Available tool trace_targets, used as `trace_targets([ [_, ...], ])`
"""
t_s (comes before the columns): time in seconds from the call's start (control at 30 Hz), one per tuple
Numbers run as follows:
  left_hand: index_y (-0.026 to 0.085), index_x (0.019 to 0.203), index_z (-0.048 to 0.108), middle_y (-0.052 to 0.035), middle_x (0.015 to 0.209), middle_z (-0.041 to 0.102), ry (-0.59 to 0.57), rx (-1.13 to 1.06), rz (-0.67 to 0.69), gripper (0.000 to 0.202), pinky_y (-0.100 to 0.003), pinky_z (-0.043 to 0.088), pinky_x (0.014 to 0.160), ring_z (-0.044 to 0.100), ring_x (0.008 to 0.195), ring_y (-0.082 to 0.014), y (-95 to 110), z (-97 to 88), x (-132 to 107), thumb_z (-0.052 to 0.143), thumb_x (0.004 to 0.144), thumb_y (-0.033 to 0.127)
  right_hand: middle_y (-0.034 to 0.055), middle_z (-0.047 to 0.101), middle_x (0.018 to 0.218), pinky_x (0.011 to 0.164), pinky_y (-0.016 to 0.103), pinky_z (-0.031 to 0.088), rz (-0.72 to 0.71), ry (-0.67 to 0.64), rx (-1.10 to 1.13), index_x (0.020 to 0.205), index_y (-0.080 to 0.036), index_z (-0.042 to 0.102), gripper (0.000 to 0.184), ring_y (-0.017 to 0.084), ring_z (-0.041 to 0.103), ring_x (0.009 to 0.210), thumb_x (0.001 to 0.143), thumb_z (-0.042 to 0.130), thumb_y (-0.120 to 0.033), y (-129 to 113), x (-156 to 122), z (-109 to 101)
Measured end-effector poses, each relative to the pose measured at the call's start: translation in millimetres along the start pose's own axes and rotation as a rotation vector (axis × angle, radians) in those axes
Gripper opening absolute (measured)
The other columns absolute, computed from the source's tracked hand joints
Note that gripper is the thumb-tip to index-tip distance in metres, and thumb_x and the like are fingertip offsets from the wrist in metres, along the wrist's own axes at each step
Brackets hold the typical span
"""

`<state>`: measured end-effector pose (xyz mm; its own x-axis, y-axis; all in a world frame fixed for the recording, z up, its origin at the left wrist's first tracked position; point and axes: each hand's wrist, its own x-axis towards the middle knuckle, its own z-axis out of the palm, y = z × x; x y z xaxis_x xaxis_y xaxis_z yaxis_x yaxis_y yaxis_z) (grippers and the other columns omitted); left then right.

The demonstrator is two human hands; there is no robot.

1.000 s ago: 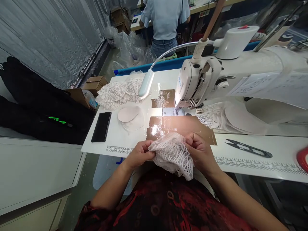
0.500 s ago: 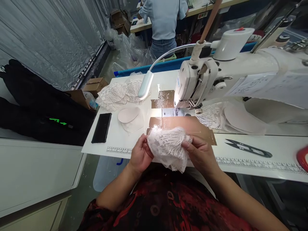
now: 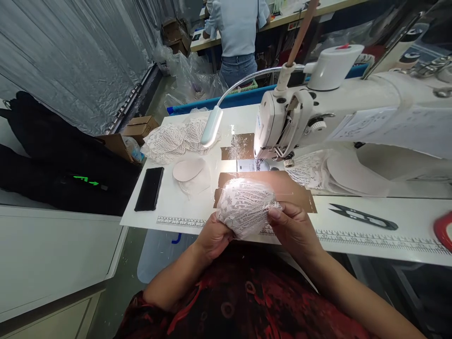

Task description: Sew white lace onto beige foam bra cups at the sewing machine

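Between my hands is a white lace bra cup [image 3: 247,207], rounded and held just over the table's front edge. My left hand [image 3: 214,236] grips its lower left side, fingers partly hidden beneath the lace. At the right edge, my right hand [image 3: 291,226] pinches the lace between thumb and fingers. Behind the cup stands the white sewing machine [image 3: 271,122], its needle area lit. A beige oval pad [image 3: 189,169] lies on sheer fabric to the left. More lace pieces [image 3: 165,141] are heaped at the table's far left, and another lace piece [image 3: 307,167] lies under the machine arm.
A black phone [image 3: 149,189] lies at the table's left edge. Thread snips [image 3: 363,216] and a red round object [image 3: 444,231] are on the right. A lamp [image 3: 212,127] hangs over the table. Beyond it, a person in light blue [image 3: 240,33] stands at another table.
The lace cup has turned and spread into a smoother dome, its hanging lower part drawn up. My left hand has closed onto its lower edge. My right hand keeps its pinch.
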<state>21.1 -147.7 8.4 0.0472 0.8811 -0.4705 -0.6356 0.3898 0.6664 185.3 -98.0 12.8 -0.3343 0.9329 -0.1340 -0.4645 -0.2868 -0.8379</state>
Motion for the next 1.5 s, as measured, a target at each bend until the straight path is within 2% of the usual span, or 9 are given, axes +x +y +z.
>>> trace_targets([
  [0.2,0.014,0.107,0.066,-0.0083,0.097,0.069,-0.171,-0.032,0.095,0.041,-0.031,0.049,0.081,0.063,0.093,-0.0224,6,1.5,-7,0.067,0.074,0.039,-0.0016,0.063,0.063,0.061,0.027,0.046,-0.048,0.008,-0.179,0.064,-0.023,0.068,0.016,0.013,0.055,0.061,0.07,0.076,-0.034,-2,-3,-5],
  [0.33,0.016,0.105,0.065,-0.0053,0.097,0.069,0.029,-0.052,0.276,0.033,-0.03,0.047,0.089,0.063,0.098,-0.0206,4,11.6,1,0.065,0.08,0.038,-0.0026,0.059,0.062,0.058,0.025,0.044,0.017,-0.073,-0.269,0.062,-0.02,0.062,0.021,0.011,0.051,0.059,0.068,0.078,-0.032,6,-6,-2],
  [0.5,0.017,0.094,0.066,-0.0049,0.09,0.069,0.132,-0.157,0.151,0.032,-0.028,0.05,0.081,0.064,0.092,-0.0204,6,2.9,13,0.06,0.082,0.046,-0.0045,0.056,0.061,0.057,0.023,0.042,-0.029,-0.027,-0.14,0.06,-0.02,0.058,0.024,0.01,0.048,0.058,0.07,0.077,-0.03,12,-5,-9],
  [0.63,0.019,0.076,0.059,0.0042,0.058,0.052,0.158,-0.014,0.28,0.03,-0.019,0.041,0.052,0.05,0.053,-0.0084,23,-12.4,9,0.063,0.081,0.047,-0.0027,0.06,0.065,0.059,0.025,0.045,-0.047,-0.03,-0.209,0.065,-0.022,0.059,0.022,0.012,0.052,0.061,0.072,0.075,-0.035,-2,-5,-13],
  [0.77,0.019,0.099,0.063,-0.0035,0.094,0.061,-0.088,0.432,0.567,0.05,-0.023,0.046,0.074,0.056,0.08,-0.0137,46,-13.1,-2,0.078,0.063,0.05,0.0003,0.065,0.072,0.06,0.026,0.047,-0.014,-0.257,-0.509,0.075,-0.021,0.065,0.016,0.015,0.058,0.065,0.075,0.072,-0.036,-15,-7,-3],
  [0.83,0.019,0.109,0.063,-0.0072,0.106,0.06,-0.275,0.721,0.49,0.06,-0.027,0.044,0.083,0.056,0.092,-0.0191,52,-9.2,-6,0.084,0.057,0.041,0.0007,0.068,0.078,0.061,0.025,0.048,-0.024,-0.369,-0.631,0.083,-0.022,0.067,0.014,0.015,0.06,0.069,0.078,0.069,-0.035,-16,-7,3],
  [0.93,0.016,0.102,0.064,-0.0037,0.086,0.059,-0.388,0.966,0.316,0.037,-0.024,0.042,0.069,0.053,0.075,-0.0152,51,-5.0,-8,0.074,0.072,0.035,0.0004,0.067,0.073,0.059,0.024,0.046,-0.083,-0.365,-0.745,0.08,-0.022,0.067,0.015,0.015,0.059,0.066,0.082,0.063,-0.035,-14,-6,8],
  [1.13,0.014,0.095,0.065,-0.0023,0.078,0.056,-0.398,1.079,0.354,0.029,-0.023,0.038,0.064,0.05,0.07,-0.0138,39,-3.2,-6,0.065,0.08,0.038,0.004,0.068,0.078,0.064,0.028,0.047,-0.257,-0.241,-0.847,0.068,-0.02,0.063,0.02,0.017,0.062,0.071,0.083,0.06,-0.032,-12,-3,8],
  [1.5,0.014,0.097,0.067,-0.0039,0.082,0.061,-0.339,0.993,0.306,0.031,-0.022,0.043,0.065,0.054,0.072,-0.0142,47,-1.5,-2,0.067,0.078,0.039,0.0021,0.068,0.067,0.051,0.026,0.044,-0.262,-0.113,-0.932,0.064,-0.02,0.058,0.018,0.015,0.06,0.057,0.08,0.061,-0.03,-10,-5,4],
])
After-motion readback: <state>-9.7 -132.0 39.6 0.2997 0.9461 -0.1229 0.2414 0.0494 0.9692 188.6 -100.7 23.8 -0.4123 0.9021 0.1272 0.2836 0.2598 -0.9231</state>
